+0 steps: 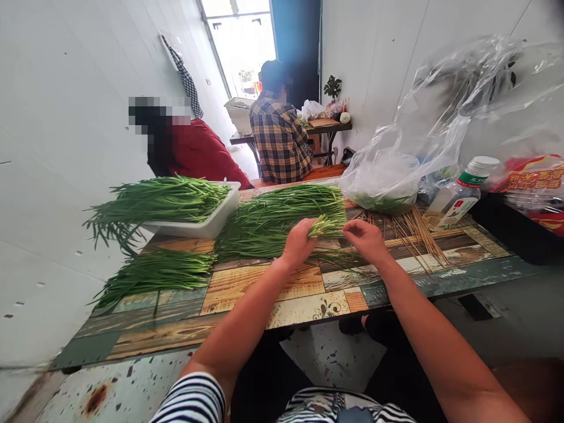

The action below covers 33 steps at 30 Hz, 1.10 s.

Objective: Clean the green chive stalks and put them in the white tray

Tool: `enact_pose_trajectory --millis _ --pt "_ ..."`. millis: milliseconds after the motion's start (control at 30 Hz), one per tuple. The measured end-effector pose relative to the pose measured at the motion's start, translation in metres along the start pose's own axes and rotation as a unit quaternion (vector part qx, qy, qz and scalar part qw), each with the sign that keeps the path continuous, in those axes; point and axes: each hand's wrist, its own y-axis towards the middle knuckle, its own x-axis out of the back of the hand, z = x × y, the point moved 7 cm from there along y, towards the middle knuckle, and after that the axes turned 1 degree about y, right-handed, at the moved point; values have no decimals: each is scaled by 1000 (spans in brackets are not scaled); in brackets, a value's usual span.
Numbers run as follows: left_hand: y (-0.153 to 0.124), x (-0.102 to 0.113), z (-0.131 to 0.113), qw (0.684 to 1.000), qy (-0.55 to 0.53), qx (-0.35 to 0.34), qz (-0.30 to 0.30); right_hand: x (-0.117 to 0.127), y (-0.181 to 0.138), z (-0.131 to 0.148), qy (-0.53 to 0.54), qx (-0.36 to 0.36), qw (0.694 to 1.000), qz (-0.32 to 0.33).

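Observation:
My left hand [299, 242] is closed around a bunch of garlic chives [325, 227], its pale cut ends pointing right. Close to those ends, my right hand [366, 239] has thumb and fingers pinched together; whatever they hold, if anything, is too small to make out. Behind both hands a wide pile of chives [282, 204] lies across the table [264, 288]. More chives [171, 197] are heaped in a white plastic tub [215, 218] to the left, and a separate bundle [161, 270] rests in front of it.
Thin wooden sticks [416, 235] fan out right of my hand. Beyond them are a clear plastic bag [383, 170], a bottle with a white cap [462, 194] and a red package [535, 182]. Two people, one in a red top [202, 150], one in a plaid shirt [277, 138], sit beyond.

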Motion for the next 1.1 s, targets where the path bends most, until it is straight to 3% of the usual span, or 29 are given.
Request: enact_pose_trajectory --millis 167,333,500,667,900,1033,1100 --pt "0 -8 -4 998 17 -17 61 -4 -1 7 126 -21 992 22" --pt "0 -9 1 996 26 44 68 -8 0 6 164 -79 983 7" --pt "1 -14 2 996 28 44 79 -22 0 5 74 -48 995 49" --pt "2 -13 0 996 39 28 82 -18 0 -4 13 -45 998 52" --pt "3 -8 4 994 45 68 71 11 0 -22 47 -140 987 -66" --pt "2 -8 6 994 37 78 69 29 -2 -27 -94 -167 973 -129" --pt "1 -9 6 994 31 77 70 35 -3 -17 -174 -135 964 -151"
